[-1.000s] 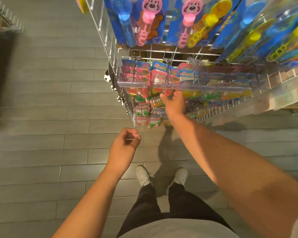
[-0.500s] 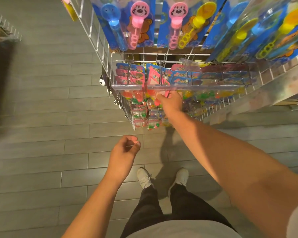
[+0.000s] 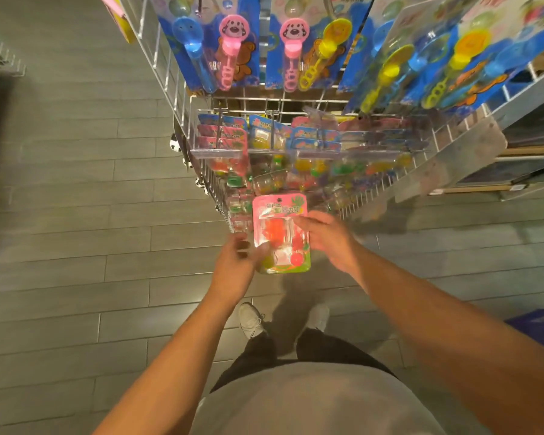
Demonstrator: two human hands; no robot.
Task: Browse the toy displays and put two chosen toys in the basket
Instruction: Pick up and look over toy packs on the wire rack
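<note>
**One toy pack in hand, nothing yet in the basket**

A pink blister pack (image 3: pixel 280 233) with small orange and red toys under clear plastic is held in front of the wire display rack (image 3: pixel 182 114), just below its lower hooks of similar packs. The right hand (image 3: pixel 328 241) is laid along the pack's right edge, its fingers over the front; how tightly they are curled cannot be told. The left hand (image 3: pixel 237 262) is at the pack's lower left corner, blurred, so a firm grip cannot be confirmed. Bubble wand cards (image 3: pixel 230 51) are hung above. A dark blue crate-like edge (image 3: pixel 537 328), possibly the basket, is seen at the far right on the floor, well apart from the pack. Judged from this, one toy is chosen but not yet deposited; a second choice is also left.
</note>
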